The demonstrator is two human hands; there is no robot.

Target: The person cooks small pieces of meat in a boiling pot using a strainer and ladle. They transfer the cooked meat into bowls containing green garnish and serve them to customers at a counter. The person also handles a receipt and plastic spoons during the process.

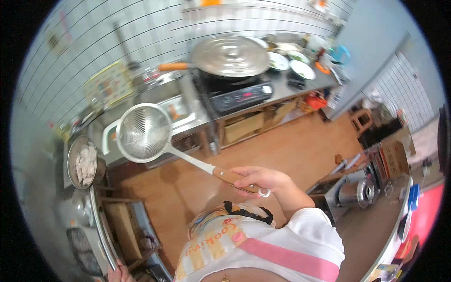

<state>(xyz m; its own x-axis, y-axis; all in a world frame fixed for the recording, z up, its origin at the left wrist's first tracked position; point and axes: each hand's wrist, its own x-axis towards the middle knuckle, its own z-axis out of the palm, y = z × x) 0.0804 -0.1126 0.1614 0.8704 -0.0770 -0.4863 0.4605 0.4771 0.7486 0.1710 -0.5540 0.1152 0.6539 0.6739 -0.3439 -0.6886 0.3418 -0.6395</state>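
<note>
My right hand [259, 179] grips the wooden handle of a metal skimmer strainer [144, 133], its perforated bowl held out above the sink's front edge. At the lower left, my left hand [120, 273] is closed around the end of the long metal handle of a pan [99, 169]. Pale chunks of food [85, 164] lie in that pan, over the left counter. A large domed metal lid [230, 56] covers a wok with a wooden handle, on an induction cooker [243, 97] with a lit display.
Behind the strainer is a steel sink [165, 88] holding a white basin [186, 118]. Plates with green food [302, 69] stand right of the cooker. A covered or wrapped black tray [84, 252] lies at left. A metal pot [356, 193] stands at right.
</note>
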